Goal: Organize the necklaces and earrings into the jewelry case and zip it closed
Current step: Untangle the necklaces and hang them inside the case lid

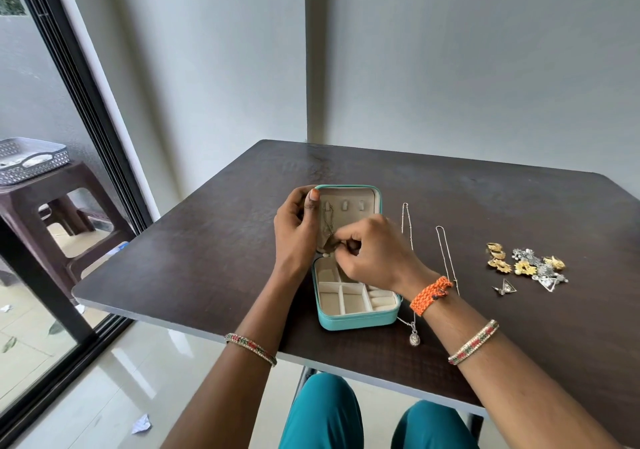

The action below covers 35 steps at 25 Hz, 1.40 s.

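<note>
1. While the left hand (295, 226) grips the raised lid of the open teal jewelry case (349, 322) on the dark table (214, 240), its thumb lies along the lid's edge.
2. Right hand (372, 251) fingertips pinch a thin chain (328, 220) inside the lid.
3. Two necklaces (446, 258) lie just right of the case.
4. Earrings (526, 265) sit heaped farther right.
</note>
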{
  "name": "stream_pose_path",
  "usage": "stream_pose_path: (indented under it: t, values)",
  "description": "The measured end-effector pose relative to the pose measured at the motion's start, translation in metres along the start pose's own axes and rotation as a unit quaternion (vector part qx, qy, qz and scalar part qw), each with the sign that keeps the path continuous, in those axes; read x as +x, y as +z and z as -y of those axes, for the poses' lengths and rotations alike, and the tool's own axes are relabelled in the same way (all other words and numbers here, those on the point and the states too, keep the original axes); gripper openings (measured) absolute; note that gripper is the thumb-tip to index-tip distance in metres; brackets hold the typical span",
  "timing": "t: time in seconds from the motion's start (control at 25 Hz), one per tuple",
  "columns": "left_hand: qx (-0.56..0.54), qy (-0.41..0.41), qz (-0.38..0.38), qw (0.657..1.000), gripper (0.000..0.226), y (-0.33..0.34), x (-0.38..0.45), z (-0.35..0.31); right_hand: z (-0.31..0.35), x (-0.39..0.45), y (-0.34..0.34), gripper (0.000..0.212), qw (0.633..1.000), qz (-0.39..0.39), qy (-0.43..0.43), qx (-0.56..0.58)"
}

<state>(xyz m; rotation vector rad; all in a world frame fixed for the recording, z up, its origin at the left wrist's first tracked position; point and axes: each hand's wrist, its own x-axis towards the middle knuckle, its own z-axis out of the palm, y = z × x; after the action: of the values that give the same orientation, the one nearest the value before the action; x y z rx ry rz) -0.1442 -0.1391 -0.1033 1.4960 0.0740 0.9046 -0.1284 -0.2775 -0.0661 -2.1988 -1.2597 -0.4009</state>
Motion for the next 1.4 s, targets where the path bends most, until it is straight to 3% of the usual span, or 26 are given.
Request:
stream_pose_path:
  t: [0.16, 0.36, 0.56, 0.64, 0.76, 0.96, 1.24, 1.4]
  values:
    - [-0.007, 0.0, -0.006, 1.0, 0.024, -0.001, 0.001, -0.001, -0.004, 0.001, -0.001, 0.023, 0.998, -0.052, 0.029, 0.036]
    - [-0.001, 0.0, -0.006, 1.0, 0.024, -0.001, 0.001, 0.0, 0.002, -0.002, -0.001, 0.033, 0.999, -0.01, 0.029, -0.03]
    - [0.005, -0.002, -0.01, 1.0, 0.029, 0.0, 0.001, 0.0, 0.0, -0.001, -0.001, 0.031, 0.999, 0.029, 0.039, 0.024]
    - [0.005, -0.005, -0.01, 1.0, 0.03, 0.0, 0.001, 0.0, -0.002, 0.0, 0.001, 0.031, 0.998, 0.01, 0.052, 0.04]
    - [0.001, -0.013, -0.009, 1.0, 0.027, 0.0, 0.001, 0.0, -0.004, 0.001, 0.002, 0.028, 0.998, -0.005, 0.06, 0.016]
    - [-0.007, -0.044, -0.001, 0.999, 0.025, -0.001, 0.002, -0.001, -0.001, -0.001, 0.0, 0.024, 0.998, 0.04, 0.039, -0.012]
    - [-0.037, -0.078, 0.006, 0.996, 0.023, 0.001, 0.0, -0.007, -0.01, 0.001, 0.002, 0.019, 0.997, -0.064, 0.047, 0.011]
    - [-0.043, -0.115, -0.003, 0.992, 0.025, 0.002, 0.0, -0.009, -0.016, 0.001, -0.003, 0.014, 0.98, -0.171, 0.101, 0.003]
